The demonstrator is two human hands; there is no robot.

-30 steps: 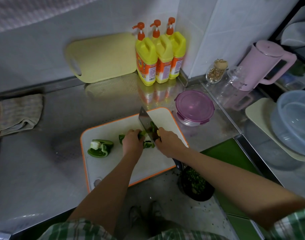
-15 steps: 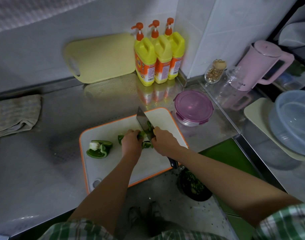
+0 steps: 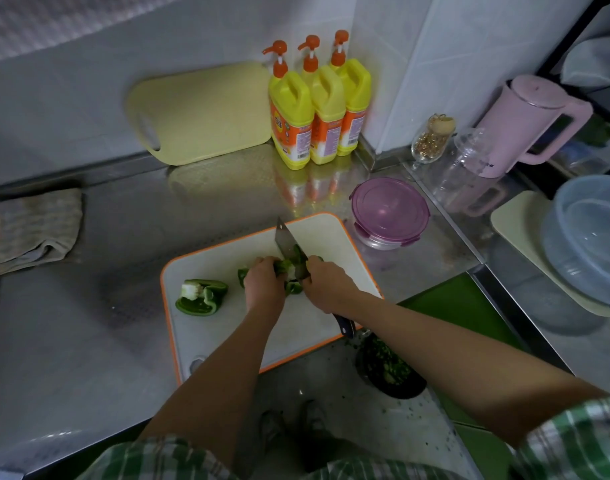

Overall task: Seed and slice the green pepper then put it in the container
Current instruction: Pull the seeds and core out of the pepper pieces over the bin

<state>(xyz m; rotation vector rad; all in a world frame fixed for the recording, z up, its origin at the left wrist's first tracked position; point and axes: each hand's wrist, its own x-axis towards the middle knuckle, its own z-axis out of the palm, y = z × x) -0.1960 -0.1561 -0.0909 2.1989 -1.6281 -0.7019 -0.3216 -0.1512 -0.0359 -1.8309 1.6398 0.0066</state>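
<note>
A white cutting board with an orange rim (image 3: 317, 233) lies on the steel counter. My left hand (image 3: 263, 284) holds down a piece of green pepper (image 3: 285, 266) with curled fingers. My right hand (image 3: 326, 284) grips a knife (image 3: 289, 249) whose blade stands on the pepper right beside my left fingers. Cut green slices (image 3: 294, 287) lie between my hands. A pepper chunk with its white core (image 3: 201, 296) sits at the board's left. A round container with a purple lid (image 3: 390, 211), closed, stands just right of the board.
Three yellow soap bottles (image 3: 317, 112) and a pale yellow board (image 3: 201, 112) stand against the back wall. A folded cloth (image 3: 33, 230) lies at the left. A pink kettle (image 3: 525, 123), glass jars (image 3: 431, 138) and clear plastic bowls (image 3: 590, 237) are at the right. A dark bowl of scraps (image 3: 388, 368) sits below the board.
The knife and my right hand have shifted slightly left along the pepper, closer to my left fingers. The pepper chunk at the left has not moved.
</note>
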